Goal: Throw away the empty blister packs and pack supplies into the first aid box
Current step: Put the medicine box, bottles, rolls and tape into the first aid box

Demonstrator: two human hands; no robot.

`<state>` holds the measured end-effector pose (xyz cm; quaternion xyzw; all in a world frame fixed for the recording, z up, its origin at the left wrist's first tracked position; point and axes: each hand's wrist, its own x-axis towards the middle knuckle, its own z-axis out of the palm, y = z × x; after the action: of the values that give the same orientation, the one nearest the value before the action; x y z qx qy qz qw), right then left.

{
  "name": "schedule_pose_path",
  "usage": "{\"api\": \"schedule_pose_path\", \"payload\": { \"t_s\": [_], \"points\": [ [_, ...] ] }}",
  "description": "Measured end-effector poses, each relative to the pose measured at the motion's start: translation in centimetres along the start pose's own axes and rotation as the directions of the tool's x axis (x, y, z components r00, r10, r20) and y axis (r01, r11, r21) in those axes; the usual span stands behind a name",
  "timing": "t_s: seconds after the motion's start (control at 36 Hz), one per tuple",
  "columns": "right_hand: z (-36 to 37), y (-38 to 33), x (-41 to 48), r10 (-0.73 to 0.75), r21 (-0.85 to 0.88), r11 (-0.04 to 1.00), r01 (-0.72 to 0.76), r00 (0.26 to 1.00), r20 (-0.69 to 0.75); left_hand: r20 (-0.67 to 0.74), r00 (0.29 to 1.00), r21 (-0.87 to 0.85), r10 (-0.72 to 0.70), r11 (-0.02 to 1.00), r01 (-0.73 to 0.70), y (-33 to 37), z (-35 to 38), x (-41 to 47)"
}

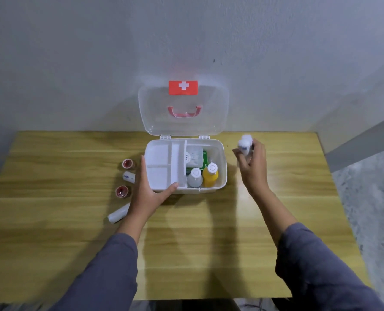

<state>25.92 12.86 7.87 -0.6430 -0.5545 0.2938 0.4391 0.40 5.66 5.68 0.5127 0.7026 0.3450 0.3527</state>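
The white first aid box (222,167) stands open on the table, its clear lid (183,108) leaning back against the wall. A white divided tray (164,162) sits over its left half. In the right half I see a white bottle (195,178), a yellow bottle (210,175) and flat packets (194,156). My left hand (151,187) grips the box's front left corner, thumb on the tray's edge. To the right of the box, my right hand (252,167) is raised and shut on a small white bottle (244,144), blurred.
Left of the box lie two red tape rolls (128,163) (122,191), a small white roll with blue print (128,176) and a wrapped white bandage roll (118,213). The wooden table (209,243) ends at the wall behind; its right edge borders a speckled floor.
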Motion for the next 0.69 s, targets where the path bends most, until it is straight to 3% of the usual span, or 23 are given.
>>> {"api": "schedule_pose_path", "payload": {
  "t_s": [0.08, 0.17, 0.31, 0.47, 0.69],
  "points": [
    [-0.4, -3.6, -0.2, -0.030, 0.301, 0.953, 0.045, 0.998, -0.053, 0.010, 1.000, -0.004, 0.004, 1.000, -0.004, 0.0, -0.1, 0.0],
    [-0.2, -5.8, -0.7, -0.121, 0.388, 0.915, 0.111, 0.993, 0.001, 0.015, 1.000, -0.013, 0.011, 1.000, -0.011, -0.2, -0.2, 0.1],
    [1.7, -4.9, -1.4, -0.069, 0.303, 0.953, 0.007, 0.978, 0.195, 0.011, 0.999, -0.025, 0.033, 0.999, -0.033, -0.3, 0.0, 0.2],
    [2.1, -2.9, -1.3, 0.011, 0.187, 0.981, -0.054, 0.974, 0.228, 0.019, 1.000, -0.029, 0.017, 0.999, -0.016, -0.4, 0.0, 0.2],
    [2.5, -1.8, -0.8, -0.024, 0.026, 1.000, 0.017, 0.950, 0.310, 0.019, 1.000, -0.020, 0.011, 1.000, -0.011, -0.4, 0.0, 0.2]
  ]
}}
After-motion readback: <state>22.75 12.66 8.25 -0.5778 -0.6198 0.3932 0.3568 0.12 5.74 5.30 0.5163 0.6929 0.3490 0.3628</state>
